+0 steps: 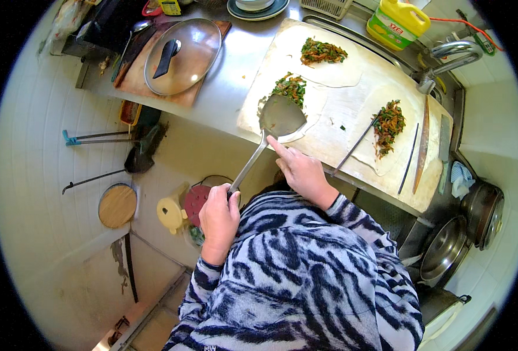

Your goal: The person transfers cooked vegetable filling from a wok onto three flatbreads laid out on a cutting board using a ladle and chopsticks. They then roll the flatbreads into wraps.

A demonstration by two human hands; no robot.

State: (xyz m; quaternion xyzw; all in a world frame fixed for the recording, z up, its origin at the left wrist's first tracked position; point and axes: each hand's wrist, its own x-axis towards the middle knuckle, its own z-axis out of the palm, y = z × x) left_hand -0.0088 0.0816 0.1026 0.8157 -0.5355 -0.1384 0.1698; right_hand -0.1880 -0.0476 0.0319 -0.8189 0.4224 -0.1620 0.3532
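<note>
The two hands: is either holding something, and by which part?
The left hand grips the metal spatula by its handle. The right hand is by the blade's neck; whether it touches is unclear.

"Is there any lettering in sight?"

"Yes, on the yellow jug (398, 22). Its green label (390, 34) carries a pair of large printed characters; the smaller print is too fine to make out."

"Anything on the yellow packet (170, 7) near the top edge?"

"Dark marks like print, too small to read."

"And on the clothing?"

"The black-and-white patterned sweater (305, 263) shows a small, pale, letter-like mark (210, 348), right at the view's lower edge."
</note>
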